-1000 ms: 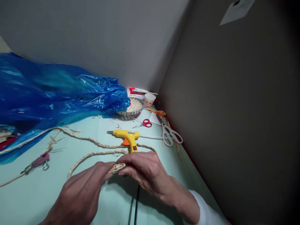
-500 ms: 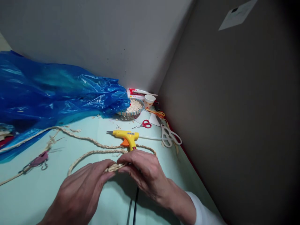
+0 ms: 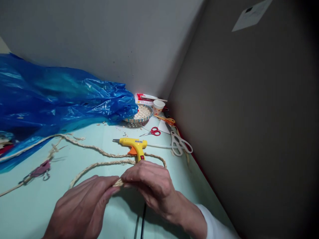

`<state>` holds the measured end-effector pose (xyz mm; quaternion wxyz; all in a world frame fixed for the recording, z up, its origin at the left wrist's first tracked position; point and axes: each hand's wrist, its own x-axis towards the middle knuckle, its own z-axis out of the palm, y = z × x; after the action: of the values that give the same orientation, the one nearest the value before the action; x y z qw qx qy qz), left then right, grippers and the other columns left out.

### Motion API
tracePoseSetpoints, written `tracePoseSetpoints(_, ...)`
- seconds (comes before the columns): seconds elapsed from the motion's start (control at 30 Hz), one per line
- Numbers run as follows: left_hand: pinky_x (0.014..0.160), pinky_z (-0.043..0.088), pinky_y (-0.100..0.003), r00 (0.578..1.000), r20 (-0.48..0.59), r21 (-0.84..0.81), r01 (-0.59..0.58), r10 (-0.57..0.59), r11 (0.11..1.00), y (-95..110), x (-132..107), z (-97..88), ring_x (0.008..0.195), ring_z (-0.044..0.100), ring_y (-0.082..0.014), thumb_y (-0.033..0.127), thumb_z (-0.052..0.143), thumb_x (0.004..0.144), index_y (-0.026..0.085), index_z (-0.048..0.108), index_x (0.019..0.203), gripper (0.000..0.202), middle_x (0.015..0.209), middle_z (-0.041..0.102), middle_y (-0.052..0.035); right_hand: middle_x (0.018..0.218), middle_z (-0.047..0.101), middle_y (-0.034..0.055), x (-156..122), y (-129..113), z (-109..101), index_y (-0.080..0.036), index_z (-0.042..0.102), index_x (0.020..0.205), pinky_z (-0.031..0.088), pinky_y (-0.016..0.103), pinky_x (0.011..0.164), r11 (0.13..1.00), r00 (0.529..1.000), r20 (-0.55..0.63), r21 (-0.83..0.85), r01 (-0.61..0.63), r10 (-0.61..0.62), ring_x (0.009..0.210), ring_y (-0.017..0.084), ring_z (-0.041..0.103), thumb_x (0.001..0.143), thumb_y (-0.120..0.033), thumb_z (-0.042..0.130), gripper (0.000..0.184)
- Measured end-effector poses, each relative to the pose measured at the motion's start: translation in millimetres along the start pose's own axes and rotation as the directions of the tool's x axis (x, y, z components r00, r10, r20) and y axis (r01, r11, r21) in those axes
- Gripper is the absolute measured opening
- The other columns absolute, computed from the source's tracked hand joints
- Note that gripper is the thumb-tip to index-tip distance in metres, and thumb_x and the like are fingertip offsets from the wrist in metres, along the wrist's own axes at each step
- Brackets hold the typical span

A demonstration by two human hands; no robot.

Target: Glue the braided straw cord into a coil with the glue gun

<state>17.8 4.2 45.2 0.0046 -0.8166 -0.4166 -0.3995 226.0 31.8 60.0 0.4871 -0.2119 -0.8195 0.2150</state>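
Between both hands, low over the table, is a short stretch of pale braided straw cord (image 3: 118, 182). My left hand (image 3: 83, 202) pinches it between thumb and fingers. From the other side my right hand (image 3: 152, 186) grips the same braid, its fingers closed over most of it. Just beyond my right hand lies a yellow glue gun (image 3: 134, 143) with an orange trigger, its nozzle pointing left and its handle partly behind my fingers. Longer lengths of braided cord (image 3: 97, 150) loop across the table and run behind the hands.
A blue plastic bag (image 3: 62, 96) fills the back left. Farther back are a woven basket (image 3: 141, 114), a paper cup (image 3: 159, 105), red scissors (image 3: 155, 131) and large white-handled scissors (image 3: 179, 144). A purple clip (image 3: 41, 170) holds cord at left. A grey wall bounds the right.
My hands have drawn closer together and shifted slightly left, so less of the braid shows between them. The glue gun and tools stay put.
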Motion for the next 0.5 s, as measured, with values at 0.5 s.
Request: tracePoseSetpoints(0.5,0.085,0.057,-0.023,0.988,-0.1,0.1,0.13,-0.12,0.986,4.7,-0.1,-3.2,0.083,0.083,-0.0151,0.021,0.053,0.106,0.031,0.061,0.114,0.015,0.093,0.087,0.0037,0.105,0.08,0.0128,4.9,1.2,3.5,-0.016,0.053,0.143,0.062,0.031,0.081,0.868,0.92,0.044,0.315,-0.384,0.39,0.086,0.02,0.079,0.099,-0.032,0.074,0.051)
